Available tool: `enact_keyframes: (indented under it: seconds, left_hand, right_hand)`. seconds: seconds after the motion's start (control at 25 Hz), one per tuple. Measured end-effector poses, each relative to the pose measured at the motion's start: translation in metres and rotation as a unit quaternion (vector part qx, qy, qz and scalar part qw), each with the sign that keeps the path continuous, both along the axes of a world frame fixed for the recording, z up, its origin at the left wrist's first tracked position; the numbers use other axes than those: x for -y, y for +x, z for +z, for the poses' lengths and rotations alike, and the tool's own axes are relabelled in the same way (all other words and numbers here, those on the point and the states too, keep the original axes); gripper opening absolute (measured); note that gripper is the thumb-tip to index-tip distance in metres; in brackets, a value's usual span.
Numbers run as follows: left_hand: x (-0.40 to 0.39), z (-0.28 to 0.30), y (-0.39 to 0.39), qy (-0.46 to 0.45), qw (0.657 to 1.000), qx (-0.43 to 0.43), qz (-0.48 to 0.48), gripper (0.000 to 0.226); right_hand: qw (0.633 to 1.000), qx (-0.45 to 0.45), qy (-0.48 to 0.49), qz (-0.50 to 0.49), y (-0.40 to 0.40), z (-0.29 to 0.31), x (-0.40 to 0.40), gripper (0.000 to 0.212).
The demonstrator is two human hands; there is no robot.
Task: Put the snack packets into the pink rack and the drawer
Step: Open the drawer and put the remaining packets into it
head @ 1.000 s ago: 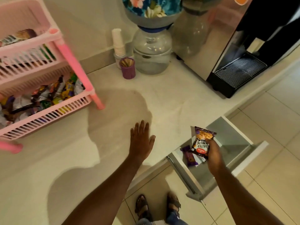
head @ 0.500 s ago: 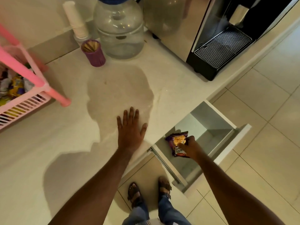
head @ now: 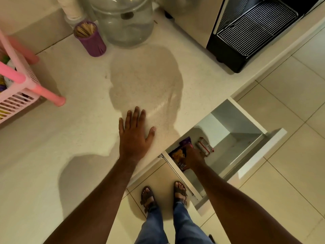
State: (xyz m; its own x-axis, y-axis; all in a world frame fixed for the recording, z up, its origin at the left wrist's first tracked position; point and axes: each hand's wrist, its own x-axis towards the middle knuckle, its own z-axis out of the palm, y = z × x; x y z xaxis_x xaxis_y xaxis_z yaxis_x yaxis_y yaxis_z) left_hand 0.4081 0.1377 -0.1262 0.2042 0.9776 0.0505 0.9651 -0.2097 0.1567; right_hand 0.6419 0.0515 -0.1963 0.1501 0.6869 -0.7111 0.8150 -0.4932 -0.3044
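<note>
The white drawer stands pulled out under the counter's edge at the right. My right hand is down inside its near left corner, fingers closed on the salted peanuts packet, which lies low against the drawer's side. A purple packet and a red-and-white packet lie in the drawer just beyond my hand. My left hand rests flat on the counter, fingers spread, holding nothing. The pink rack with snack packets shows at the left edge.
On the white counter stand a purple cup of sticks, a stack of paper cups, a clear water jar and a black machine with a drip grille. My sandalled feet stand on the tiled floor below.
My right hand has gone down from above the drawer into its near corner with the peanuts packet. The view has swung right and down, pushing the rack to the edge. My left hand stays flat.
</note>
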Motion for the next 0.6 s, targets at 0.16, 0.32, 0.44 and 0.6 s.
enact_keyframes:
  seconds: [0.16,0.32,0.44,0.6]
  left_hand:
    - [0.0,0.002,0.001,0.001,1.0,0.002,0.001,0.074]
    - [0.0,0.004,0.001,-0.003,1.0,0.006,-0.002,0.073]
    - [0.001,0.008,0.002,-0.021,1.0,0.001,-0.001,0.073]
    - [0.003,0.021,0.004,-0.052,0.999,0.002,-0.01,0.073]
  right_hand:
    - [1.0,-0.008,0.025,-0.004,-0.003,-0.005,0.002,0.061]
    - [0.995,-0.039,0.076,-0.057,0.003,0.009,0.006,0.062]
    - [0.99,-0.04,0.105,-0.083,0.017,0.027,0.011,0.056]
    - [0.985,-0.027,0.155,-0.076,0.047,0.062,0.03,0.055]
